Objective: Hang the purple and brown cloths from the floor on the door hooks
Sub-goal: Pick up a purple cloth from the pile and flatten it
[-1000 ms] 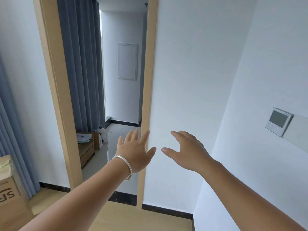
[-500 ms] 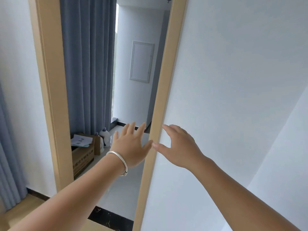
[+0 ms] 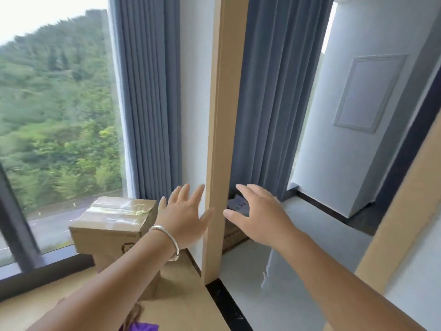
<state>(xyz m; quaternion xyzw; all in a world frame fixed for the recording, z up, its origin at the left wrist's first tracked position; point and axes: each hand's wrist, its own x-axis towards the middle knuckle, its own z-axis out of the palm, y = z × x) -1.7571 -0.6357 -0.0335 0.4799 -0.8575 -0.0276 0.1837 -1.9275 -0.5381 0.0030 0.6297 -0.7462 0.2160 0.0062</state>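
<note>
Both my hands reach forward at chest height, fingers spread and holding nothing. My left hand (image 3: 185, 215), with a silver bracelet on the wrist, hovers in front of the white wall left of a wooden door-frame post (image 3: 220, 130). My right hand (image 3: 256, 215) hovers just right of that post. A corner of the purple cloth (image 3: 140, 327) shows on the wooden floor at the bottom edge, under my left forearm, with a brownish strip (image 3: 136, 312) beside it. No door hooks are in view.
A taped cardboard box (image 3: 112, 223) stands on the floor by a big window (image 3: 55, 103). Blue-grey curtains (image 3: 150, 96) hang on both sides of the post. Beyond the doorway lie a grey tiled floor (image 3: 305, 249), another box with a dark object on it, and a white wall.
The view has swung left and down: the window, the taped box and the purple cloth have come into sight. Both hands stay spread and empty in front of me.
</note>
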